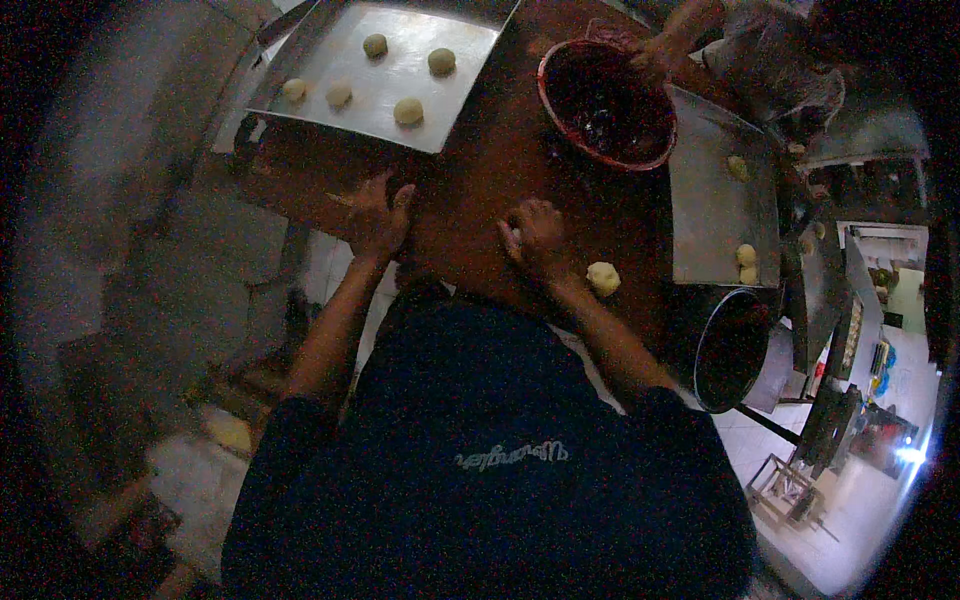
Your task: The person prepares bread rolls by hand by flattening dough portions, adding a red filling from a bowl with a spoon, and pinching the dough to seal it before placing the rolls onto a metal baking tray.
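My left hand [379, 218] is over the near edge of the brown table [465, 185], thumb and fingers apart, with nothing seen in it. To its right, my right hand [536, 238] rests low over the tabletop with its fingers curled in. Whatever those fingers hold, if anything, is hidden. Beside my right wrist lies a pale lump of dough [603, 278]. Beyond my left hand, a shiny metal tray [350, 30] carries several round dough balls [408, 111], spaced apart.
A red-rimmed basin [660, 155] with dark contents stands at the far right, another person's hand [655, 58] at its rim. Right of it, a second tray [715, 215] holds several dough pieces [747, 256]. A dark round bucket [706, 345] stands by the near right edge.
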The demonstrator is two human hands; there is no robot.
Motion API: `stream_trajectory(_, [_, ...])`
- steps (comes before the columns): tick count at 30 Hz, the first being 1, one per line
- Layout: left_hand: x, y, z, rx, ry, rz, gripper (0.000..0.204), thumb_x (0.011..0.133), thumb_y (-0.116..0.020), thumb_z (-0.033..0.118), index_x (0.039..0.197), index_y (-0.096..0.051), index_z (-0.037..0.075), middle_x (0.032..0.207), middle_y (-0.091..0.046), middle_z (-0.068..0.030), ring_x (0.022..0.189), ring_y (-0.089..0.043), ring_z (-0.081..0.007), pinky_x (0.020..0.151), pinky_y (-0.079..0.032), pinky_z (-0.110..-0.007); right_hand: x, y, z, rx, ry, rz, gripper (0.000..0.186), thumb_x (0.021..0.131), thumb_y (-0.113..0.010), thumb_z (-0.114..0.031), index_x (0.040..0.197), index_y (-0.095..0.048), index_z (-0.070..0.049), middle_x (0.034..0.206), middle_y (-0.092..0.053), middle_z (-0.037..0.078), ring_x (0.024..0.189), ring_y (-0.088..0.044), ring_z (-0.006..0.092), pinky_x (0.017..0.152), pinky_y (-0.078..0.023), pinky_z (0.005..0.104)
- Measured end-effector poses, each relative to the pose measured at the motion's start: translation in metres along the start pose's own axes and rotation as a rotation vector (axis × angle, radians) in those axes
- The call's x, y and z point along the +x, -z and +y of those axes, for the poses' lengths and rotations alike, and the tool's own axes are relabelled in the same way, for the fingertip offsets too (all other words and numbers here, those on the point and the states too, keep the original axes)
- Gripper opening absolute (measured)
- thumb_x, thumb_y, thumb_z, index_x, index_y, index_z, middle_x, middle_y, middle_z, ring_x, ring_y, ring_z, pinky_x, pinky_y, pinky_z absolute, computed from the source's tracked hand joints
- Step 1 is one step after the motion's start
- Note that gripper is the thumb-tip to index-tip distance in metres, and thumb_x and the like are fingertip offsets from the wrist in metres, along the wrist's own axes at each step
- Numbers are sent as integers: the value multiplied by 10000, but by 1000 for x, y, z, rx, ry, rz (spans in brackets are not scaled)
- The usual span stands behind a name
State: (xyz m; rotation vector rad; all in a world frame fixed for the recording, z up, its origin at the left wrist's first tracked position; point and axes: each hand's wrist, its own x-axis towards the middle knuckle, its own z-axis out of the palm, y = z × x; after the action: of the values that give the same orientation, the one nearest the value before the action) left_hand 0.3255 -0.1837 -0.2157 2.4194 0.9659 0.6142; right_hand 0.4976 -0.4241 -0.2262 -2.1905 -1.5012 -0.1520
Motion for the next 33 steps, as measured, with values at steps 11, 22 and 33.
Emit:
stream_trajectory(11, [33, -19, -121, 235, -273, 37, 633, 1001, -591, 519, 1272, -599, -53, 1169, -676, -278, 1092, -665, -447, 899, -547, -517, -33, 4, 15, 61, -12, 47, 298, 843, -779, -126, 1106, -651, -73, 1134, -623, 156, 1084, -600, 380, 863, -541, 477])
stream_trajectory(22, [-7, -25, 2, 12, -34, -81, 553, 960, -635, 533, 1080, -649, -7, 904, -686, -203, 776, -701, -373, 650, -572, -485, 27, 152, 1, 749, -720, -614, 371, 860, -824, -209, 1160, -705, -27, 1186, -696, 96, 1044, -678, 171, 919, -559, 345])
stream_trajectory(33, [-1, -16, 42, -102, 1, -164, 518, 939, -667, 477, 1193, -622, 27, 950, -687, -168, 830, -710, -345, 680, -582, -493, 412, -53, -38, 383, 9, 20, 463, 864, -819, -299, 1173, -720, 32, 1078, -757, 161, 1001, -720, 247, 890, -562, 363])
